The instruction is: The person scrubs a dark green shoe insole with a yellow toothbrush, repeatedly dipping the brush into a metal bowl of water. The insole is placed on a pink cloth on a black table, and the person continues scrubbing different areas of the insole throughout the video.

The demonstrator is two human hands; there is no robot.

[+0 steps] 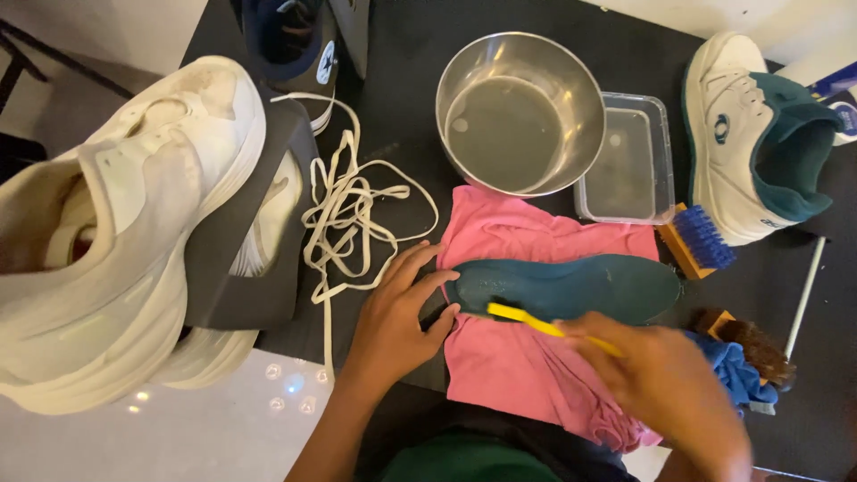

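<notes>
My left hand [397, 308] lies flat with the fingers spread a little, pressing on the near end of a dark teal insole [580, 287] just left of the frame's centre, holding nothing inside it. My right hand [665, 388], blurred at the lower right, is wrapped around the handle of a yellow brush [527, 319], whose dark head touches the insole's lower edge close to my left fingertips. The insole lies lengthwise across a pink cloth [527, 357] spread on the black mat [402, 107], its far end pointing toward the right of the frame. Just above the cloth, at top centre, stands a steel bowl [585, 89] with cloudy water in it, and touching its right side is a clear plastic tub [656, 161]. A wooden brush with blue bristles [701, 239] lies right of the cloth, near a white and green shoe [759, 134] at the upper right. A second wooden brush with brown bristles [750, 344] sits by a blue cloth [736, 375] at the right, beside my right hand. A tangle of white laces [348, 214] lies left of the pink cloth, near my left hand. 1 large white shoe [116, 223] fills the left of the frame, resting against a grey stand [241, 268], and 1 dark blue shoe [295, 45] sits at the top.
</notes>
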